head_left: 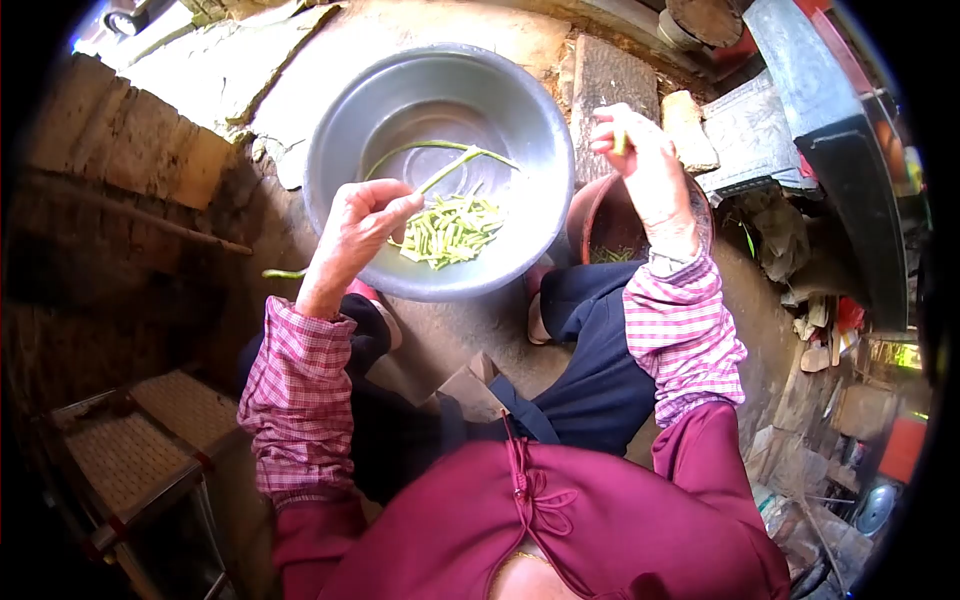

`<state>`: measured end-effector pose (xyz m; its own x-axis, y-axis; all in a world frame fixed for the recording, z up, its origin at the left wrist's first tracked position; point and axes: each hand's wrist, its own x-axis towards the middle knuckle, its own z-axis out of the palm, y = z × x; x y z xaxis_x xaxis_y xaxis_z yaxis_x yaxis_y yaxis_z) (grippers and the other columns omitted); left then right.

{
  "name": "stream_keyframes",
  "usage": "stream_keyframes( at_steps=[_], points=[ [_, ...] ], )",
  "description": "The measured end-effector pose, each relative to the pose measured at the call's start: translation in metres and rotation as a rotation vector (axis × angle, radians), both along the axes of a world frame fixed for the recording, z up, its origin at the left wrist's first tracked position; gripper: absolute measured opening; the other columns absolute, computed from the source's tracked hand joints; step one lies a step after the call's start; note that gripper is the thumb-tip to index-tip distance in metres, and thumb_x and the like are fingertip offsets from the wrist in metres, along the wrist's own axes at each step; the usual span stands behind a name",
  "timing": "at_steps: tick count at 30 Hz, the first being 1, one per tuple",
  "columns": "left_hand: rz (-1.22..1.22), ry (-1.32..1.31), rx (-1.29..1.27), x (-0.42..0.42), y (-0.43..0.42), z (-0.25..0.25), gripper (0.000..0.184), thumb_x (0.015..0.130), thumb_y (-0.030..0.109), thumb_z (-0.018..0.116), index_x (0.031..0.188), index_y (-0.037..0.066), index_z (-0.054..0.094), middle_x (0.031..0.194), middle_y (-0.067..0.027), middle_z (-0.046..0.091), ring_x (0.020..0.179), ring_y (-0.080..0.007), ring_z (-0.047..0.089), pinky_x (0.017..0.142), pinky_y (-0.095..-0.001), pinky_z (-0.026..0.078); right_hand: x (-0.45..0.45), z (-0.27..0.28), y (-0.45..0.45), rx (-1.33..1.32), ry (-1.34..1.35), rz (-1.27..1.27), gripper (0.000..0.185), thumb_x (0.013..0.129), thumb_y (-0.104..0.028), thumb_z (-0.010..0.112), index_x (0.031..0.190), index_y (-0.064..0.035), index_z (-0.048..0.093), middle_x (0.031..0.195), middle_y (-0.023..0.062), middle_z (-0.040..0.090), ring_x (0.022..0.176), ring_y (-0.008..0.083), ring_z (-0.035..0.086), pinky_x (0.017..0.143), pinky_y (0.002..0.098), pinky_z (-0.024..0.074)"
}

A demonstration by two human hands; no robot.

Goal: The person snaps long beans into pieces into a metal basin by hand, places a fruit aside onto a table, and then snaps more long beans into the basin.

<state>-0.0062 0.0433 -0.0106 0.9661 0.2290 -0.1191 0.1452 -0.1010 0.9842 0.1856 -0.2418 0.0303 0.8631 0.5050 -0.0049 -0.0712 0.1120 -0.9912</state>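
My left hand (pixel 362 226) is over the near left rim of a grey basin (pixel 335 120), its thumb and fingers pinched on a long green bean (pixel 448 172). A green end (pixel 284 273) sticks out on the other side of that wrist; whether it belongs to the same bean is hidden. Cut bean pieces (pixel 450 232) lie heaped in the basin, and another long bean (pixel 415 145) curves behind them. Raised to the right of the basin, my right hand (pixel 650 175) has its fingers closed on a short pale green bean piece (pixel 620 141).
Below my right hand stands a reddish-brown bucket (pixel 590 205) with green scraps (pixel 612 254) inside. A woven-seat chair (pixel 130 440) is at the lower left. Wooden boards (pixel 120 140) line the left, and a dark box-like object (pixel 850 140) stands at the right above scattered clutter.
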Motion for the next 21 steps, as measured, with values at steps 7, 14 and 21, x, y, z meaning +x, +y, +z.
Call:
stream_keyframes(
  at_steps=[7,14,21],
  points=[
    [-0.034,-0.051,0.107,0.004,-0.002,-0.005,0.021,0.092,0.018,0.071,0.095,-0.002,0.073,0.07,-0.0056,0.066,0.062,-0.0116,0.058,0.058,-0.0264,0.046,-0.037,-0.032,0.044,-0.609,-0.678,0.207,0.023,0.095,-0.021,0.063,0.102,-0.003,0.074,0.082,0.007,0.074,0.071,0.0138,0.068,0.063,0.0277,0.0542],
    [-0.079,-0.128,0.638,0.0,-0.017,0.003,0.017,0.088,0.016,0.071,0.093,0.0,0.071,0.076,-0.0157,0.068,0.067,-0.0229,0.065,0.064,-0.0323,0.051,-0.052,-0.03,0.052,-0.381,-0.578,0.224,0.025,0.09,-0.023,0.069,0.107,-0.0039,0.073,0.085,0.012,0.074,0.069,0.0179,0.069,0.063,0.0299,0.0556],
    [-0.106,-0.208,0.795,0.002,-0.021,-0.002,0.015,0.084,0.013,0.073,0.091,0.001,0.07,0.083,-0.0142,0.068,0.071,-0.027,0.067,0.066,-0.0329,0.051,-0.065,-0.06,0.059,-0.656,-1.057,0.522,0.022,0.088,-0.023,0.066,0.103,-0.0095,0.073,0.078,0.0128,0.07,0.068,0.0281,0.068,0.06,0.0344,0.0533]
  ],
)
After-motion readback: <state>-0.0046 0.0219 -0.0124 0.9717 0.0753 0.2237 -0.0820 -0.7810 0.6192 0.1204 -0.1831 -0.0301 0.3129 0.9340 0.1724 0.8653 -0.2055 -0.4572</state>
